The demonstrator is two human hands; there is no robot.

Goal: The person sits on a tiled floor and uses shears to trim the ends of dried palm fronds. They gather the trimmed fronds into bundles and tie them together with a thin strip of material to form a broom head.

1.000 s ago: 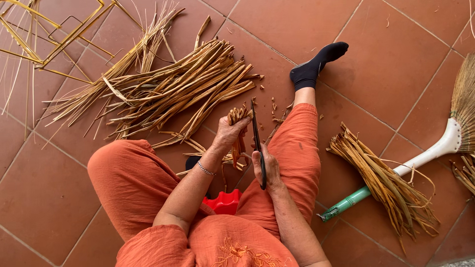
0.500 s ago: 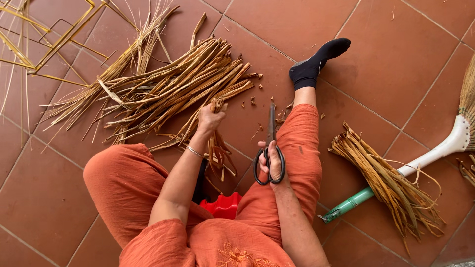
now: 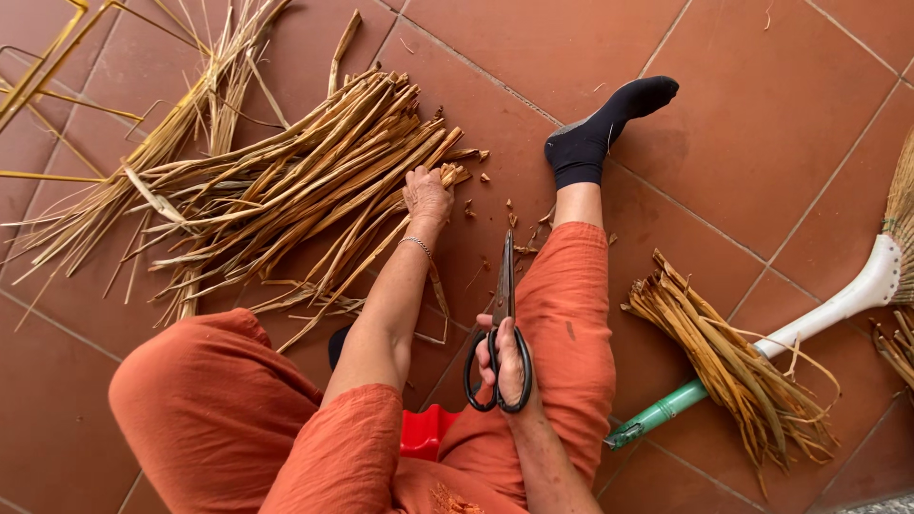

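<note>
Black-handled steel scissors [image 3: 500, 333] sit in the right hand [image 3: 505, 366], fingers through the loops, grasping them, blades closed and pointing away along the orange-trousered right leg. Further out, the left hand [image 3: 426, 198] reaches into the big pile of dry tan reed stalks [image 3: 286, 190] on the terracotta tile floor [image 3: 762, 124], fingers curled onto the cut ends. Step judged: gathering stalks for cutting; calls for a firm bunch, ends brought level.

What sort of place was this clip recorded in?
Probably a home patio or workroom used for handcraft with dried plant fibre. The person sits on a terracotta tile floor, a pile of dried stalks lies spread out, and a broom lies alongside.
</note>
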